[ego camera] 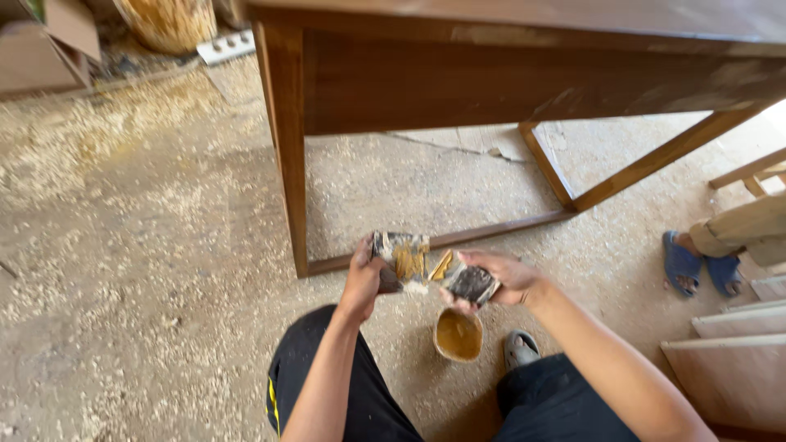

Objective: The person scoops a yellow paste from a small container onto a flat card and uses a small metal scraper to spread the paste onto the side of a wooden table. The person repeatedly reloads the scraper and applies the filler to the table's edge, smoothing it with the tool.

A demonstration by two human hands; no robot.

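My left hand (363,282) grips a wide metal scraper (400,256), its blade smeared with yellow-brown filler. My right hand (501,280) holds a second, dark scraper (471,284) whose edge meets the first one at a yellow streak between them. Both hands hover just above a small round tub (458,336) of brown filler standing on the floor between my knees. A dark wooden table (491,74) stands right in front, its near left leg (288,147) close to my left hand.
Sawdust and shavings cover the concrete floor. Another person's feet in blue sandals (696,263) stand at the right. Pale wooden boards (737,360) lie at the lower right. A cardboard box (49,41) and a wooden stump (168,20) sit at the top left.
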